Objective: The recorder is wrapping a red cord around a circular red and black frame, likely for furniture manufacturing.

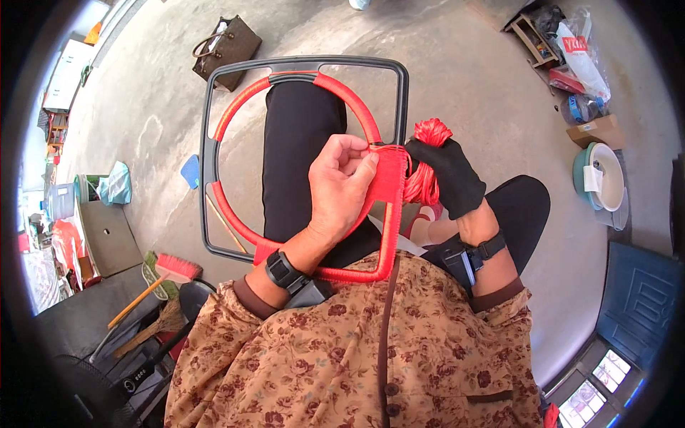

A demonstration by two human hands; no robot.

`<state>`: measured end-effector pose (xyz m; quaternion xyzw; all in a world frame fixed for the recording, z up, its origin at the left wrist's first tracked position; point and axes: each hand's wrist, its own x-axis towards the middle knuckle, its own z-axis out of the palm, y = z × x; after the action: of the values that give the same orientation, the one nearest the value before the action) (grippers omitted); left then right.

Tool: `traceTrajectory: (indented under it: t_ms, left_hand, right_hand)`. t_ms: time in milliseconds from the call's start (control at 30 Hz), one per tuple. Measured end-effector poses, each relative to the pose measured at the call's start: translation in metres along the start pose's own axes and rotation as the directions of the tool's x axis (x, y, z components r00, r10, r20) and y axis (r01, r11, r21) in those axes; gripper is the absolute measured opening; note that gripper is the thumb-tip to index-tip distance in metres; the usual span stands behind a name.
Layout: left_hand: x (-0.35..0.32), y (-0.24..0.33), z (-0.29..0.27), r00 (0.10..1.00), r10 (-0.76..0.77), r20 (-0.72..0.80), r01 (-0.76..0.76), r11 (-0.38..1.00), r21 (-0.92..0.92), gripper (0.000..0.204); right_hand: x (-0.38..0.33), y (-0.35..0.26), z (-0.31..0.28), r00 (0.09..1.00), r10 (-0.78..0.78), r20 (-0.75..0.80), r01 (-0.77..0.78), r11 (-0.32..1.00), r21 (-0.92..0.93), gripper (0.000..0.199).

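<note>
A black frame [403,93], a rounded square around a circular ring, rests over my lap. Red cord wraps much of the ring [237,107], the near right corner and a wide band [387,178] joining ring and side. Bare black shows along the far, left and upper right sides. My left hand [339,182], bare, pinches with thumb and forefinger at the band's upper end, where strands of cord meet the ring. Just right of the frame, my right hand [453,175], in a black glove, is closed around a looped bundle of red cord [422,184]. Strands run between both hands.
A brown handbag [239,44] stands on the concrete floor ahead. At left are a red-bristled broom [178,267], a black fan [89,389] and boxes. Basins [606,175], a cardboard box [598,133] and plastic bags lie at right, near a blue door [638,296].
</note>
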<state>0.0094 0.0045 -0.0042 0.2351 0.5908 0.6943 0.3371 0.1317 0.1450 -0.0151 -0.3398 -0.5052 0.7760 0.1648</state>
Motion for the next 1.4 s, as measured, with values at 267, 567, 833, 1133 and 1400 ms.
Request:
traceTrajectory:
  t_ms: [267,567,833,1133,1400]
  left_hand:
    - [0.005,-0.010,-0.008,0.994,0.001,0.106,-0.016,0.990,0.143,0.012]
    - [0.000,-0.010,0.001,0.994,-0.079,0.081,0.085,0.994,-0.070,0.006]
    - [-0.004,-0.001,-0.017,0.984,-0.166,0.063,0.176,0.953,-0.246,0.011]
    - [0.003,-0.002,-0.006,0.962,-0.237,0.137,0.266,0.926,-0.266,0.011]
    - [0.006,-0.002,-0.005,0.943,-0.297,0.152,0.330,0.896,-0.298,0.013]
  right_hand:
    - [-0.010,0.004,0.004,0.992,0.127,0.010,-0.128,0.988,0.092,0.014]
    - [-0.030,-0.003,-0.005,0.988,0.155,-0.027,-0.155,0.988,-0.026,0.020]
    - [-0.210,0.061,-0.296,0.818,-0.249,-0.518,0.324,0.944,0.058,0.024]
    - [-0.139,-0.018,-0.273,0.900,-0.314,-0.302,0.409,0.846,0.341,0.008]
    - [-0.034,0.001,-0.010,0.974,0.227,-0.020,-0.228,0.966,-0.125,0.026]
